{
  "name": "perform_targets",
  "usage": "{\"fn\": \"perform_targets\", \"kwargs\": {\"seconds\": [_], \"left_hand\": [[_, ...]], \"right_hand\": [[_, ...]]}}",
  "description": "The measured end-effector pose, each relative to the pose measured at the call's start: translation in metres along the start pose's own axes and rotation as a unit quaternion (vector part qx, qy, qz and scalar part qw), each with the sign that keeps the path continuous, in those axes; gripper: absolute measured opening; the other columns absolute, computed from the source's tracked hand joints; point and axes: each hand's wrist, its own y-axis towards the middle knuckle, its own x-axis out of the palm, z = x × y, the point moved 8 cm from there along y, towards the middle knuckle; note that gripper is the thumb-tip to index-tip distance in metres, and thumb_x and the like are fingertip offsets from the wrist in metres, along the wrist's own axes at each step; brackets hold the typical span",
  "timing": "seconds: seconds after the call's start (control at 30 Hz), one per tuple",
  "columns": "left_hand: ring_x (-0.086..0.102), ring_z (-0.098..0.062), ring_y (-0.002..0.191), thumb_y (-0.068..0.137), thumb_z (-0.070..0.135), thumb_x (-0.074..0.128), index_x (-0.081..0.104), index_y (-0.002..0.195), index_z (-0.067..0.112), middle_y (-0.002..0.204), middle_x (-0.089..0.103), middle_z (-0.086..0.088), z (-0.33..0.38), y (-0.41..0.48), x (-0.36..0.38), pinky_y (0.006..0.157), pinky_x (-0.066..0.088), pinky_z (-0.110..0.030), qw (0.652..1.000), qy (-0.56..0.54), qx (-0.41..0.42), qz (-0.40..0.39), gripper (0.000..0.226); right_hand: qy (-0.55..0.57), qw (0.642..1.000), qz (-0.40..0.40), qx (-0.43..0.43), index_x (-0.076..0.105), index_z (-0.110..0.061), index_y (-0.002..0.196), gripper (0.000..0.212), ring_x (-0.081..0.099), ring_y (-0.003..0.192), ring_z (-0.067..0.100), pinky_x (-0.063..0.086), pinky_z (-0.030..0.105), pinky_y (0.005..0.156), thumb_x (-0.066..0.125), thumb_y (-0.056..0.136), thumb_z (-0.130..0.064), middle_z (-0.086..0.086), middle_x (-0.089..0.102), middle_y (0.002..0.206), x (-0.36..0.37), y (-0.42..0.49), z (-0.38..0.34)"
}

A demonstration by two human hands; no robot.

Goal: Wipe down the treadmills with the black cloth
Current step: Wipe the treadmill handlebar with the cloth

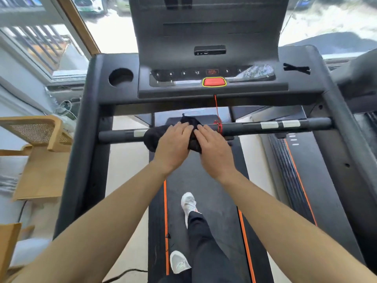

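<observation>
I stand on a black treadmill, whose belt (214, 180) has orange side stripes. Across it runs a horizontal handlebar (255, 127) with white bands. The black cloth (153, 135) is draped over the bar's middle. My left hand (173, 144) and my right hand (214, 148) both press flat on the cloth, side by side, fingers pointing forward. A red safety cord (217, 121) is wound round the bar just right of my right hand. Above are the console (212, 76) with number keys and a red stop button (214, 81).
A round cup holder (120, 77) sits at the console's left. A second treadmill (318, 180) stands close on the right. Wooden furniture (40, 152) and a window (51, 41) lie to the left. My white shoes (188, 203) are on the belt.
</observation>
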Motion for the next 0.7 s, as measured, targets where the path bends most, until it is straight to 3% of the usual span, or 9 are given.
{"fn": "perform_targets", "kwargs": {"seconds": [0.1, 0.2, 0.27, 0.37, 0.43, 0.53, 0.6, 0.67, 0.7], "left_hand": [[0.064, -0.028, 0.1, 0.078, 0.015, 0.071, 0.064, 0.114, 0.015, 0.12, 0.062, -0.004, 0.024, -0.017, -0.032, 0.073, 0.054, -0.037, 0.994, -0.102, -0.036, 0.023, 0.036], [0.06, -0.024, 0.085, 0.075, 0.017, 0.077, 0.054, 0.106, 0.018, 0.107, 0.054, -0.001, 0.05, -0.026, -0.054, 0.068, 0.052, -0.037, 0.979, -0.181, -0.096, 0.023, 0.038], [0.059, -0.02, 0.086, 0.076, 0.016, 0.077, 0.05, 0.105, 0.021, 0.105, 0.053, 0.002, 0.061, -0.026, -0.059, 0.072, 0.052, -0.035, 0.974, -0.188, -0.129, 0.001, 0.04], [0.058, -0.021, 0.09, 0.075, 0.01, 0.075, 0.049, 0.104, 0.023, 0.106, 0.051, 0.004, 0.067, -0.019, -0.059, 0.078, 0.053, -0.038, 0.967, -0.182, -0.174, -0.041, 0.041], [0.057, -0.022, 0.09, 0.072, 0.007, 0.075, 0.049, 0.103, 0.023, 0.105, 0.05, 0.004, 0.072, -0.012, -0.053, 0.079, 0.052, -0.038, 0.954, -0.209, -0.2, -0.078, 0.044], [0.061, -0.017, 0.082, 0.075, 0.008, 0.076, 0.049, 0.103, 0.021, 0.093, 0.062, 0.004, 0.082, 0.007, -0.04, 0.075, 0.052, -0.034, 0.913, -0.315, -0.221, -0.137, 0.041], [0.062, -0.014, 0.078, 0.083, 0.014, 0.077, 0.055, 0.102, 0.017, 0.091, 0.069, -0.002, 0.095, 0.022, -0.034, 0.074, 0.05, -0.028, 0.864, -0.4, -0.24, -0.187, 0.03], [0.057, -0.011, 0.072, 0.094, 0.017, 0.067, 0.062, 0.091, 0.018, 0.083, 0.064, -0.003, 0.109, 0.037, -0.026, 0.064, 0.044, -0.023, 0.808, -0.464, -0.27, -0.242, 0.007], [0.052, -0.009, 0.067, 0.098, 0.02, 0.062, 0.062, 0.081, 0.022, 0.076, 0.057, 0.0, 0.114, 0.045, -0.021, 0.058, 0.039, -0.022, 0.796, -0.47, -0.276, -0.262, 0.017]], "right_hand": [[0.087, 0.994, 0.001, 0.071, 0.066, -0.012, 0.111, 0.038, 0.064, 0.084, 0.03, 0.051, 0.039, 0.07, 0.075, 0.075, -0.006, 0.007, 0.065, 0.105, -0.041, -0.018, 0.004], [0.226, 0.957, -0.031, 0.18, 0.058, -0.018, 0.109, 0.04, 0.054, 0.084, 0.014, 0.047, 0.026, 0.071, 0.077, 0.076, -0.008, -0.003, 0.056, 0.103, -0.077, -0.04, 0.035], [0.296, 0.923, -0.086, 0.228, 0.056, -0.022, 0.108, 0.041, 0.06, 0.082, 0.01, 0.047, 0.017, 0.069, 0.079, 0.077, -0.01, -0.008, 0.061, 0.096, -0.09, -0.047, 0.061], [0.371, 0.884, -0.163, 0.233, 0.062, -0.02, 0.101, 0.028, 0.071, 0.08, 0.014, 0.055, 0.024, 0.072, 0.076, 0.082, -0.005, -0.007, 0.073, 0.087, -0.101, -0.045, 0.098], [0.393, 0.868, -0.202, 0.227, 0.066, -0.018, 0.092, 0.018, 0.07, 0.078, 0.013, 0.053, 0.027, 0.072, 0.065, 0.089, 0.0, -0.005, 0.073, 0.08, -0.105, -0.037, 0.123], [0.415, 0.84, -0.242, 0.252, 0.072, -0.015, 0.084, 0.021, 0.061, 0.075, 0.013, 0.046, 0.028, 0.072, 0.056, 0.094, -0.004, 0.0, 0.068, 0.078, -0.108, -0.021, 0.163], [0.406, 0.823, -0.277, 0.286, 0.074, -0.017, 0.084, 0.022, 0.062, 0.075, 0.012, 0.048, 0.018, 0.066, 0.056, 0.097, -0.017, -0.004, 0.07, 0.078, -0.111, -0.015, 0.183], [0.398, 0.791, -0.318, 0.338, 0.073, -0.019, 0.087, 0.022, 0.063, 0.076, 0.011, 0.047, 0.019, 0.066, 0.058, 0.097, -0.032, -0.006, 0.07, 0.083, -0.11, -0.017, 0.204], [0.392, 0.78, -0.334, 0.354, 0.073, -0.018, 0.088, 0.022, 0.063, 0.077, 0.014, 0.047, 0.024, 0.067, 0.06, 0.095, -0.035, -0.004, 0.071, 0.085, -0.108, -0.017, 0.214]]}}
